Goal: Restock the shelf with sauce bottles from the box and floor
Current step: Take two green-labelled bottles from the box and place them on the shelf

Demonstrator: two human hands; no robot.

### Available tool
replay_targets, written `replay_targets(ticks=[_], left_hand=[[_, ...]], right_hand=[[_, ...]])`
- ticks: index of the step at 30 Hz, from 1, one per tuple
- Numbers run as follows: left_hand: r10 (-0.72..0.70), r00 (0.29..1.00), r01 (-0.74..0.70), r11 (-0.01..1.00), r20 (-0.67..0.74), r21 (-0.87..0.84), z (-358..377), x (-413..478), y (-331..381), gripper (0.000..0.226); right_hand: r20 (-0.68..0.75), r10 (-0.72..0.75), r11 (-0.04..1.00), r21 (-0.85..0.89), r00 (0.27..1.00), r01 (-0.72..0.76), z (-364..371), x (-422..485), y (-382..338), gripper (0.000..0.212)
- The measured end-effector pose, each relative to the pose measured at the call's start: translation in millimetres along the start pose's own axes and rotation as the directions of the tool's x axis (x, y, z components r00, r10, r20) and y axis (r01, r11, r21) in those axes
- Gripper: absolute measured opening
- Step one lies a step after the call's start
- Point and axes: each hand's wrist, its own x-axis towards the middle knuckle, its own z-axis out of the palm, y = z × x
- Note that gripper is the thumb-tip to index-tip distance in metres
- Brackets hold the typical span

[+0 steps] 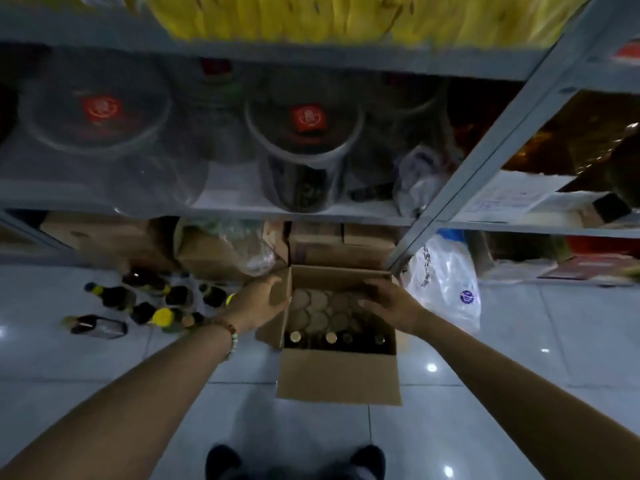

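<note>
An open cardboard box (339, 379) stands on the tiled floor below the shelf. Inside it, a row of dark sauce bottles (330, 339) with gold caps lines the near side, and a cardboard divider with round holes covers the far part. My left hand (261, 301) rests against the box's left flap with fingers relaxed. My right hand (388, 303) hovers over the box's far right corner, fingers loosely bent, holding nothing. Several dark bottles with yellow caps (152, 306) stand and lie on the floor to the left.
A grey metal shelf (311, 211) holds large clear jars (304, 147) with dark contents. Brown boxes (332, 244) sit on the bottom level. A shelf upright (485, 161) slants past the box's right. A clear plastic bag (446, 282) lies beside it. My feet (294, 462) are at the bottom.
</note>
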Motion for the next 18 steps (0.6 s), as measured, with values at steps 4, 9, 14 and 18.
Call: replay_targets(ticks=[4,9,14,18], left_hand=[[-0.029,0.997,0.025,0.999,0.075,0.044,71,46,-50,0.065],[0.040,0.979,-0.061,0.993,0.201,0.099,147,105,-110,0.077],[0.190,0.944,-0.268,0.919,0.269,0.290,187,164,-157,0.110],[0.329,0.919,-0.384,0.868,0.216,0.313,205,189,-180,0.109]], right_hand=[[0.042,-0.059,0.998,-0.009,0.997,0.059,55,48,58,0.037],[0.118,-0.037,0.999,0.040,0.992,0.032,135,110,136,0.048],[0.184,-0.023,0.999,0.048,0.983,0.014,176,171,195,0.058],[0.246,-0.055,0.998,0.006,0.968,0.055,186,194,211,0.053]])
